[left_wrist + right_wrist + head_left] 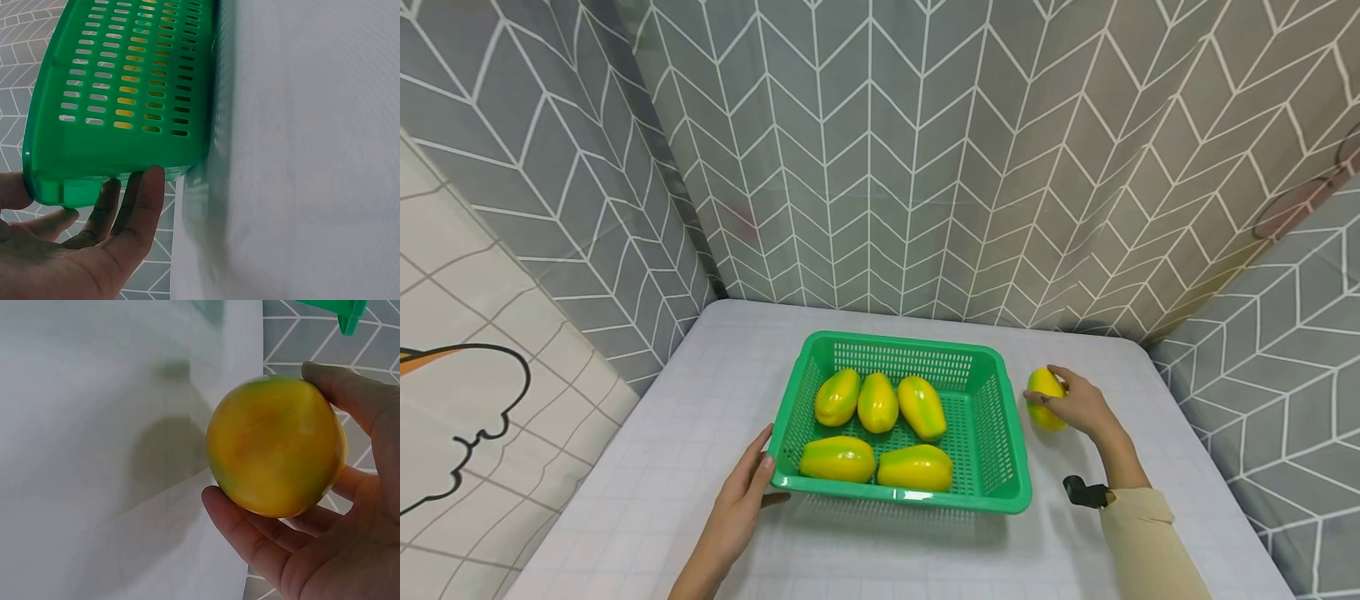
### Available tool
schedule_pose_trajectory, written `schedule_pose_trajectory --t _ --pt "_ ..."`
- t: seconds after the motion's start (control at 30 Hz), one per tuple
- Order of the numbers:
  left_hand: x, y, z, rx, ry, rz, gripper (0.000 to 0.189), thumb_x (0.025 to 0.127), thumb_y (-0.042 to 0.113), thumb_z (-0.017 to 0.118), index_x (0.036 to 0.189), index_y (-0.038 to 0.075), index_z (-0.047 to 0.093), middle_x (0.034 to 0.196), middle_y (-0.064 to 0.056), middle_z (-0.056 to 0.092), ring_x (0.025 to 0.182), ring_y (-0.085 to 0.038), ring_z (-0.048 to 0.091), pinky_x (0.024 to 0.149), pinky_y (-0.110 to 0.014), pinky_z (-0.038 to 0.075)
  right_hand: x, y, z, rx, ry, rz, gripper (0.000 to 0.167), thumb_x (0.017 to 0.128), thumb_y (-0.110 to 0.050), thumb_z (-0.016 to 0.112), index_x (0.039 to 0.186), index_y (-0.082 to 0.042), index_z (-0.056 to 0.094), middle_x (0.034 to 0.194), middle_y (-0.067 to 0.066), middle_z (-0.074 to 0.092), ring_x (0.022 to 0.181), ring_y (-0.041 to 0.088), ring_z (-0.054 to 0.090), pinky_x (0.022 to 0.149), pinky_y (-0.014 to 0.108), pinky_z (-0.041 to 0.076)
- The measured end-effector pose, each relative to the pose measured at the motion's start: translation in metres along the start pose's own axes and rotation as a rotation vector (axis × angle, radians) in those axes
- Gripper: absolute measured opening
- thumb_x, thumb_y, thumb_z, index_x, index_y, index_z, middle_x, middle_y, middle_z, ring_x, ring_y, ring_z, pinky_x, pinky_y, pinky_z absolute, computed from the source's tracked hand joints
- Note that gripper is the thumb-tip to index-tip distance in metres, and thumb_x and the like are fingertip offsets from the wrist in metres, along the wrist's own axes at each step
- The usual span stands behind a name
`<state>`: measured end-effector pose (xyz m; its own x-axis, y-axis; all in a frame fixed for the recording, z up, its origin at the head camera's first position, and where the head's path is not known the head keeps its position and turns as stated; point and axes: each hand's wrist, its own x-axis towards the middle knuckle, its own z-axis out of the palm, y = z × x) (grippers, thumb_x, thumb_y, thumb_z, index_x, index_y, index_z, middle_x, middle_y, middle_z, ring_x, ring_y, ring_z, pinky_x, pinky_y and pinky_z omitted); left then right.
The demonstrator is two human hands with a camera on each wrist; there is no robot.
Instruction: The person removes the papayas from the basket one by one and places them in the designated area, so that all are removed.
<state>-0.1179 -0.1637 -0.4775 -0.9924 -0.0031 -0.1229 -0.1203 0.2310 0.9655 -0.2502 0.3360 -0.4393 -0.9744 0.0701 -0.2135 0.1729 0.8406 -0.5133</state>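
Observation:
A green plastic basket (904,493) with slotted walls stands on the table and holds several yellow-green papayas (877,403). Three lie side by side toward the back, and others lie along the front wall. My left hand (742,492) grips the basket's front left corner, thumb at the rim and fingers against the outer wall (125,150). Right of the basket, my right hand (1078,404) holds a single papaya (275,447) between thumb and fingers. One rounded end of that papaya faces the wrist camera. Whether it still touches the table I cannot tell.
The table (647,467) has a pale, faintly gridded cover. Grey curtains (880,167) with white zigzag lines hang behind it and at both sides. A black strap piece (1084,492) sits at my right wrist.

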Motion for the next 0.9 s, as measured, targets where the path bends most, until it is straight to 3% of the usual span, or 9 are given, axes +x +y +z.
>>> schedule_pose_trajectory --t 0.63,0.9 --pt "-0.0001 0.0000 0.0005 -0.001 -0.003 -0.004 0.057 0.116 0.040 0.041 0.169 0.022 0.027 0.144 -0.019 0.061 0.104 -0.014 0.069 0.089 -0.033 0.065 0.0026 0.0047 0.0040 0.007 -0.021 -0.002 0.089 0.101 -0.048 0.064 0.164 0.005 0.027 0.156 0.045 0.039 0.138 0.060 0.047 0.111 0.071 0.048" --pt "0.0000 -0.0009 0.0004 -0.001 -0.004 -0.001 0.057 0.116 0.039 0.041 0.169 0.023 0.028 0.138 -0.018 0.063 0.103 -0.014 0.069 0.089 -0.034 0.065 0.0035 0.0073 0.0056 0.009 -0.024 -0.001 0.088 0.102 -0.046 0.064 0.163 0.005 0.026 0.156 0.046 0.037 0.138 0.060 0.047 0.110 0.070 0.049"
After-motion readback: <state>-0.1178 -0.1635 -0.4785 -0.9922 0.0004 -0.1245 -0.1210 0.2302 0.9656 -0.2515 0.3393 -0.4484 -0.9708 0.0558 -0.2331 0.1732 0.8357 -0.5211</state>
